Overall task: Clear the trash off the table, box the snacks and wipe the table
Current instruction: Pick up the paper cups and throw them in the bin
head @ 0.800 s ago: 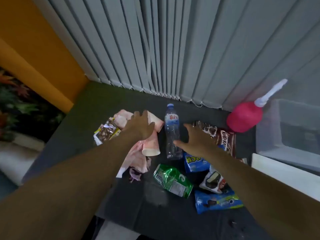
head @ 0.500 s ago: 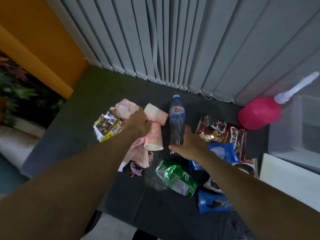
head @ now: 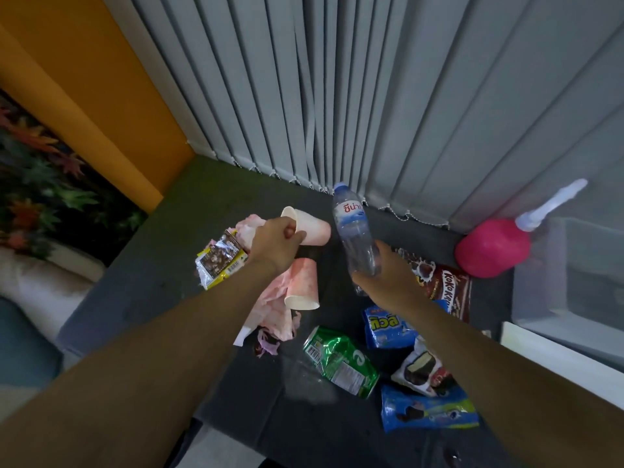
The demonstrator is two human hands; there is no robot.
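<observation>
Two hands at work over a dark grey table (head: pixel 162 285), set apart from each other and each clamped on one item of trash.

Left hand (head: pixel 275 246): fingers curled round a paper cup (head: pixel 312 231), held on its side with the mouth toward the left.

Right hand (head: pixel 388 282): wrapped round the lower part of a clear water bottle (head: pixel 354 228), tilted with its capped end toward the blinds (head: pixel 371 96). The base is hidden behind the hand. Cup and bottle are just beside each other.

Other trash on the table:
- second paper cup (head: pixel 304 288), on its side below the left hand, mouth toward the near edge, resting on the paper listed next
- pink crumpled paper (head: pixel 273 312)
- torn yellow-and-brown wrapper (head: pixel 219 261), beside the left wrist

Snacks, five packets on the right half of the table:
- green packet (head: pixel 341 361), crumpled, nearest the middle
- blue packet (head: pixel 388 327), partly under the right forearm
- brown cereal packet (head: pixel 445 288), beyond the right hand
- black-and-white packet (head: pixel 422 369)
- blue biscuit packet (head: pixel 429 410), nearest the front edge

Far right:
- clear plastic box (head: pixel 574 282)
- pink spray bottle (head: pixel 493 246), just beside the box, white nozzle pointing up and to the right
</observation>
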